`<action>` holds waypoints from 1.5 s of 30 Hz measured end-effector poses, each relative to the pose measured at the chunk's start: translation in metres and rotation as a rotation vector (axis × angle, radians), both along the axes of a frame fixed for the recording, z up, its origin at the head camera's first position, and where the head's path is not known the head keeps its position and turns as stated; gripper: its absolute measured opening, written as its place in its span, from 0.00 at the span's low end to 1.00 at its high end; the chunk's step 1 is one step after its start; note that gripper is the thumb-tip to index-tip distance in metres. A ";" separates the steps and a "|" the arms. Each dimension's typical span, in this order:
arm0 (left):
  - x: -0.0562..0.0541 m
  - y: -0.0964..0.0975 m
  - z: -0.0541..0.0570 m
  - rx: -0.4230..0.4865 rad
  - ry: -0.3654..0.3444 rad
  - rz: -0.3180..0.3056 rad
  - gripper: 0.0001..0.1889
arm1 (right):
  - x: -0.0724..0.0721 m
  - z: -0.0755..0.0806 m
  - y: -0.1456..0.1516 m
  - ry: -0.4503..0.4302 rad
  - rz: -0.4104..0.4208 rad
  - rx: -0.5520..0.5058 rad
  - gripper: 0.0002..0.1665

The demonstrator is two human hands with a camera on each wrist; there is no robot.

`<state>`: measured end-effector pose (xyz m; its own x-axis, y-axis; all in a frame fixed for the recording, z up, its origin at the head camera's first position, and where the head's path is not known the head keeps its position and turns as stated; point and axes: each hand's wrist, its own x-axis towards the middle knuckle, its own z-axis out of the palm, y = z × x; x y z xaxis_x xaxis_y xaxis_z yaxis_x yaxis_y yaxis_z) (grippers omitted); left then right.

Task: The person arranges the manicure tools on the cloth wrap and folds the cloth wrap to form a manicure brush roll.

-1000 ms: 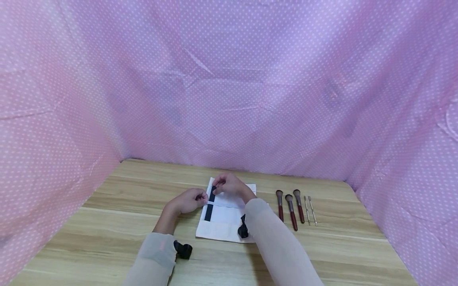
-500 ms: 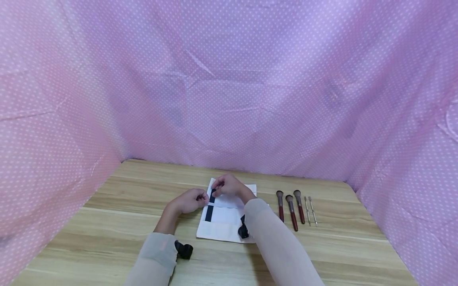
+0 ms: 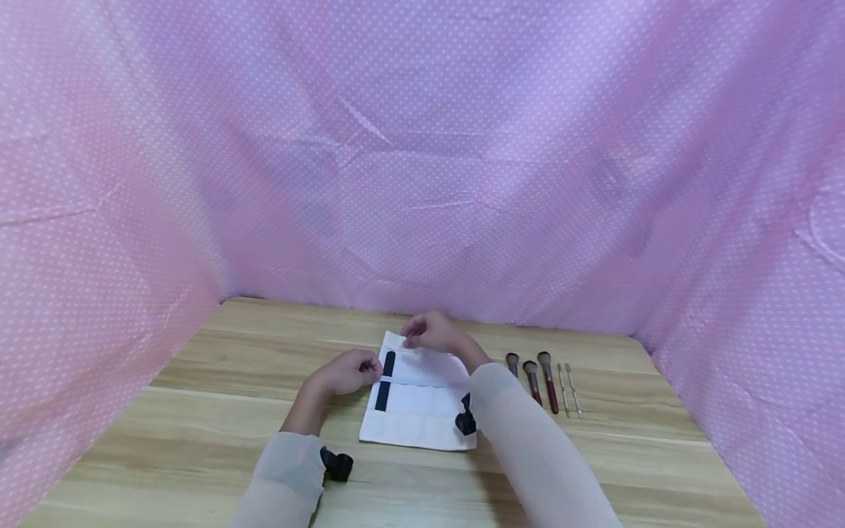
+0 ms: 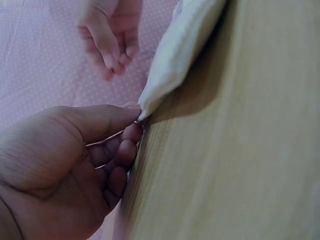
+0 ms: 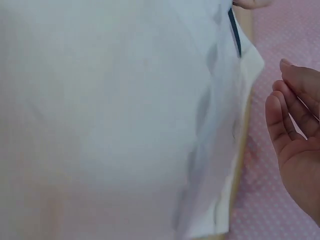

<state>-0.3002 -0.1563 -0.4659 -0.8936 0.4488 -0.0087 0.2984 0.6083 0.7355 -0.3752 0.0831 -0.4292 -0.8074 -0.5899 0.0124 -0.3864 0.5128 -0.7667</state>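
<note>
A white cloth roll (image 3: 416, 400) lies unrolled on the table, with a band across its middle. At its left side a flat black strip with a rounded end, like a nail file (image 3: 389, 364), runs under the band and down into the lower part. My left hand (image 3: 350, 372) pinches the roll's left edge between thumb and fingers, and the left wrist view shows the cloth corner (image 4: 145, 110) at the thumb tip. Over the roll's far edge is my right hand (image 3: 432, 331), holding nothing; in the right wrist view its fingers (image 5: 295, 112) are loosely bent.
To the right of the roll lie three makeup brushes (image 3: 548, 381) with dark red handles, partly behind the right sleeve. Two thin metal tools (image 3: 573, 389) lie beside them. A pink dotted cloth (image 3: 422, 183) hangs around the wooden table (image 3: 198, 418).
My right hand has left the black strip and moved right and slightly away, uncovering the strip's rounded end. The left hand stays at the roll's edge.
</note>
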 end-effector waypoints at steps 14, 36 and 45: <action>0.003 0.012 0.015 0.039 0.072 0.025 0.03 | 0.013 0.035 0.061 0.136 0.011 0.123 0.10; 0.008 0.034 0.006 -0.044 0.035 -0.072 0.08 | 0.047 0.024 0.169 0.239 -0.017 0.270 0.13; 0.008 0.038 0.009 -0.077 0.033 -0.064 0.06 | 0.055 0.008 0.183 0.196 -0.027 0.315 0.12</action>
